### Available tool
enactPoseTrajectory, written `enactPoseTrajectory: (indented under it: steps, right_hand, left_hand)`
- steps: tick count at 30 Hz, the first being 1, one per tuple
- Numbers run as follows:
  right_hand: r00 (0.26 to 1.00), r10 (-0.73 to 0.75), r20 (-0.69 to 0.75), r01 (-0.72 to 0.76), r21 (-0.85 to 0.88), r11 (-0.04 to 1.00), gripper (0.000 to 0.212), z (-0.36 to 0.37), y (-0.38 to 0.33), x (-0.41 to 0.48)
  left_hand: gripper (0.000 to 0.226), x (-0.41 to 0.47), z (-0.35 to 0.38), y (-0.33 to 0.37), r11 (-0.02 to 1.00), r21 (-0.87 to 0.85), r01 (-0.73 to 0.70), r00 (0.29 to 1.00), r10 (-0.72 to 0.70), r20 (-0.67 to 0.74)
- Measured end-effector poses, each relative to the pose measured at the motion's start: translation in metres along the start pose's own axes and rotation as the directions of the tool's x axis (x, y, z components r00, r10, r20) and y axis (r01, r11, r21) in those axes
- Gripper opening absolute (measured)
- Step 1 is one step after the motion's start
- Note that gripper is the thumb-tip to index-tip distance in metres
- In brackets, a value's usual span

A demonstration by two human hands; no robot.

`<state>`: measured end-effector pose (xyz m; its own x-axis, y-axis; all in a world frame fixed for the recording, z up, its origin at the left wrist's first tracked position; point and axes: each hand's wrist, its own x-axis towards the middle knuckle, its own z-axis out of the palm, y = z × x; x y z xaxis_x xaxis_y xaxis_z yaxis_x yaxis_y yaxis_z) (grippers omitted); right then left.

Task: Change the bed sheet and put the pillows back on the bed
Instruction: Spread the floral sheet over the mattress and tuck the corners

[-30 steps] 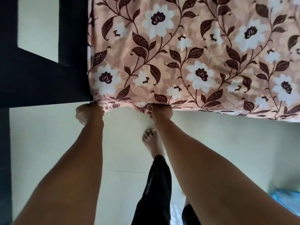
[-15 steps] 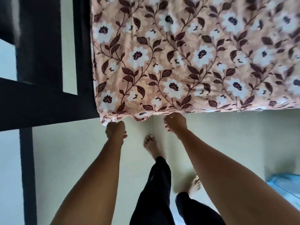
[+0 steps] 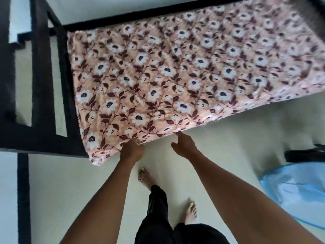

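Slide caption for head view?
Left hand and right hand at the near edge of the floral sheet on a black bed frame.

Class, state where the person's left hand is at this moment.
Head view, centre-left: the left hand meets the near edge of the floral sheet, near its corner, left of the right hand.

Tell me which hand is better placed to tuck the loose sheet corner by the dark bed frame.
Left, probably. The left hand sits at the edge of the floral sheet, beside its hanging corner; the right hand is farther along.
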<state>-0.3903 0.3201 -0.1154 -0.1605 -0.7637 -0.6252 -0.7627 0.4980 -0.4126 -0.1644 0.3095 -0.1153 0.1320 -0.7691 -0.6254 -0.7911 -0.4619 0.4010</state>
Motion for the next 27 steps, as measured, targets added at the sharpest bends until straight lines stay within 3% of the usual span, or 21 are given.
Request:
enactPoseTrajectory:
  steps: [6, 12, 20, 27]
  right_hand:
    - [0.991, 0.050, -0.128, -0.045, 0.045, 0.998, 0.070, -0.101, 0.099, -0.074]
    - [0.942, 0.214, -0.260, -0.174, 0.168, 0.970, 0.067, -0.212, 0.232, -0.144]
    - [0.850, 0.385, -0.359, -0.289, 0.295, 0.911, 0.064, -0.323, 0.346, -0.162]
    - [0.853, 0.406, -0.327, -0.333, 0.259, 0.907, 0.063, -0.408, 0.406, -0.108]
  left_hand:
    - [0.047, -0.089, 0.029, 0.115, 0.946, 0.207, -0.250, 0.968, 0.240, 0.072]
    - [0.054, -0.154, 0.080, 0.248, 0.753, 0.443, -0.487, 0.872, 0.445, 0.203]
    - [0.054, -0.183, 0.147, 0.401, 0.536, 0.499, -0.681, 0.725, 0.590, 0.356]
    - [0.050, -0.140, 0.207, 0.536, 0.379, 0.534, -0.756, 0.640, 0.597, 0.483]
